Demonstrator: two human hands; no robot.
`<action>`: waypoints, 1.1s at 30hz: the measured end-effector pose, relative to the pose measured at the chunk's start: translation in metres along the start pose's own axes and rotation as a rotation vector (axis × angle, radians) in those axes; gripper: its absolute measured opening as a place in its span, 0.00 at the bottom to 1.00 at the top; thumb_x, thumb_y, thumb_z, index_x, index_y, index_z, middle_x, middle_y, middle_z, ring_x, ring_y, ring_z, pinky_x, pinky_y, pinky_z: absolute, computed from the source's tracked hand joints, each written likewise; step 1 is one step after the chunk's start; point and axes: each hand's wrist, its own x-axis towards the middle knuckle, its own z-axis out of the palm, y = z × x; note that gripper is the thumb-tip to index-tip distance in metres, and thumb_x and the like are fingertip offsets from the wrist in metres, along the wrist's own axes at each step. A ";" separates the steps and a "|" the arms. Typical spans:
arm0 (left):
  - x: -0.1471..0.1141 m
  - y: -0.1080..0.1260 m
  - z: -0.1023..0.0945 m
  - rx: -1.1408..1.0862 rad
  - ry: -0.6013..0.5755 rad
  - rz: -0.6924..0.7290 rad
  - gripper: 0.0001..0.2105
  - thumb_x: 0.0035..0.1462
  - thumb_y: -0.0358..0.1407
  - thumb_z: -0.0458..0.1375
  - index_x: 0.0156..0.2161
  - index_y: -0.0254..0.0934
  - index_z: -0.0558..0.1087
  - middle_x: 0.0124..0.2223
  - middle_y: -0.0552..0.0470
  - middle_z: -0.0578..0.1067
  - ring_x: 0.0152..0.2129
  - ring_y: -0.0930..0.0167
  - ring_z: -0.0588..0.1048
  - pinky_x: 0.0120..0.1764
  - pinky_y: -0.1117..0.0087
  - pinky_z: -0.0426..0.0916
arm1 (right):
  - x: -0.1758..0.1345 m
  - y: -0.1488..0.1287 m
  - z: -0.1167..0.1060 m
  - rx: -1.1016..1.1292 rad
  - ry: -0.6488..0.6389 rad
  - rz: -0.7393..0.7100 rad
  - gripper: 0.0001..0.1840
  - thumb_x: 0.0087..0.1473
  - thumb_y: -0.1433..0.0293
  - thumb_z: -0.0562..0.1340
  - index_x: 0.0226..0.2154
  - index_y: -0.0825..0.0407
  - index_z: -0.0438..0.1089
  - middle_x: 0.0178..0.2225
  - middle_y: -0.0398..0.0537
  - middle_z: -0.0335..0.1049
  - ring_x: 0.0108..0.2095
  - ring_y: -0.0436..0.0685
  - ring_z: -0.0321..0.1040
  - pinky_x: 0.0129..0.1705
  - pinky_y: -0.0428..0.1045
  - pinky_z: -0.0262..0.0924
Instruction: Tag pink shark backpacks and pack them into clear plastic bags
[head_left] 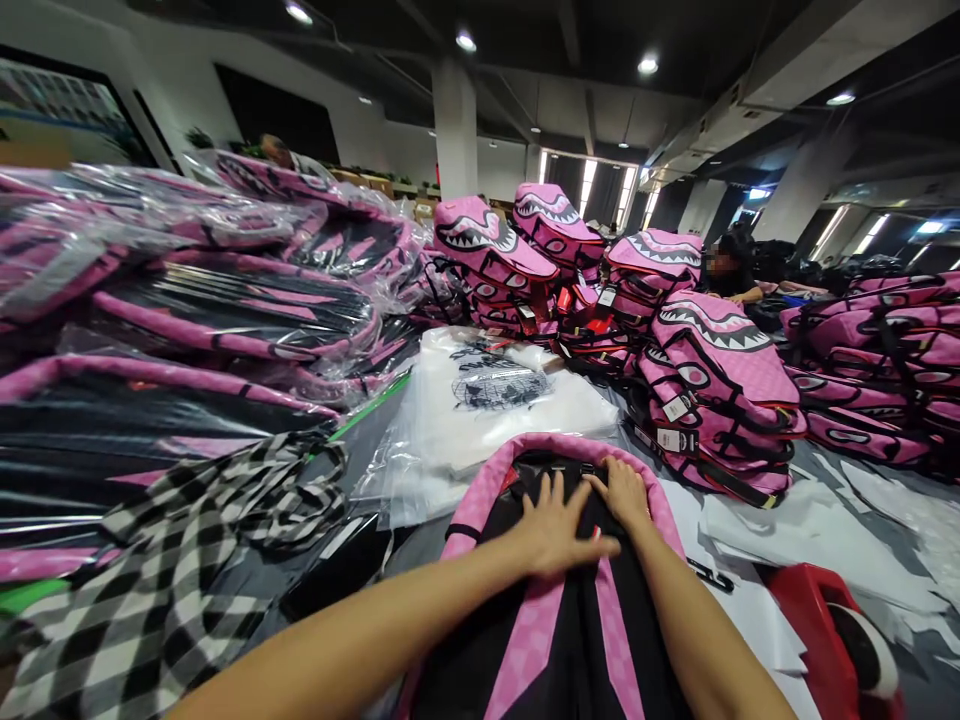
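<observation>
Bare skin is shown on both arms up to the lower edge of the view. The left forearm [375, 610] is seen toward seven o'clock, the right forearm [690, 610] toward five. Both are smoothly rounded and narrowed at the wrist. The left hand [553, 530] is bare, with a slim thumb [598, 549]; the right hand [626, 492] is likewise uncovered.
</observation>
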 end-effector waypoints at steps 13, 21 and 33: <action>0.003 -0.021 0.025 -0.031 0.189 -0.094 0.33 0.59 0.52 0.59 0.68 0.51 0.60 0.75 0.44 0.40 0.69 0.44 0.42 0.67 0.42 0.42 | 0.037 0.042 -0.070 -0.109 -0.183 -0.038 0.24 0.56 0.73 0.65 0.56 0.53 0.66 0.56 0.56 0.69 0.54 0.63 0.67 0.54 0.55 0.62; 0.022 -0.033 0.049 -0.001 0.276 0.092 0.31 0.59 0.41 0.60 0.67 0.52 0.61 0.74 0.47 0.45 0.71 0.53 0.44 0.66 0.40 0.42 | 0.112 0.051 -0.039 -0.159 -0.535 -0.078 0.12 0.61 0.62 0.66 0.38 0.55 0.73 0.39 0.45 0.74 0.39 0.54 0.73 0.44 0.54 0.70; 0.031 -0.021 0.037 -0.003 0.329 0.031 0.27 0.64 0.48 0.54 0.65 0.43 0.66 0.71 0.45 0.57 0.70 0.56 0.49 0.68 0.43 0.42 | -0.108 -0.007 -0.062 -0.001 0.004 -0.309 0.27 0.68 0.63 0.50 0.67 0.48 0.55 0.69 0.54 0.53 0.69 0.63 0.48 0.67 0.64 0.51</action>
